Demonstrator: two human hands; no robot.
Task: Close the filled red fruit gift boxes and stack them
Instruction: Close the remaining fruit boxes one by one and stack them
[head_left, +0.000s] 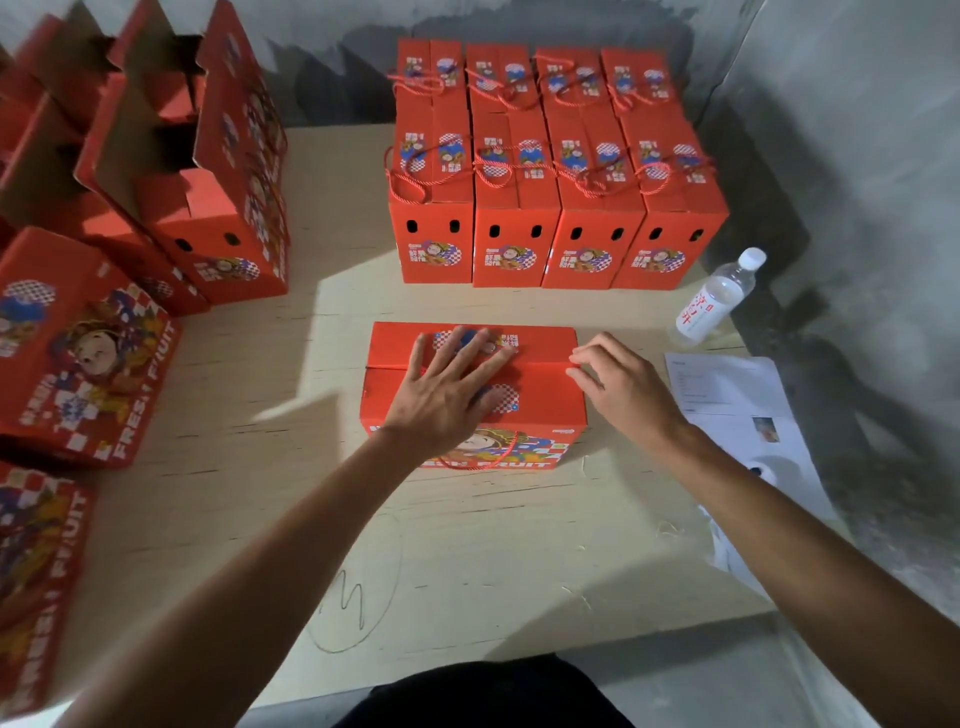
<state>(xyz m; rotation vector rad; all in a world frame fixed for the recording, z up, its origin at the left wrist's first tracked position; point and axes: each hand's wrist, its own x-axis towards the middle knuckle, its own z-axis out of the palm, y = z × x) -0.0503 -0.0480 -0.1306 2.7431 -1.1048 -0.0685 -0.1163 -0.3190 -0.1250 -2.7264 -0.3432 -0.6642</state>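
Hands: left (448, 387) flat on one closed box (540, 384), right (621, 387) loosely curled beside; eight stacked boxes (558, 171) behind.

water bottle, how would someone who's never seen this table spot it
Start at the block of closed red boxes at the back of the table and go to its near right corner. The water bottle leans there, just beyond the papers. It is the only clear thing, with a white cap and red-lettered label.

Box under your hands (540, 384): red printed cardboard, smooth, faint sheen.
Its handle (483, 460): twisted red cord.
Open boxes (171, 171): raw brown card inside.
Table (467, 561): pale, scuffed, matt wood.
Bottle (719, 296): clear glossy plastic.
Sheets (727, 384): white paper.
Wall (857, 130): rough grey.
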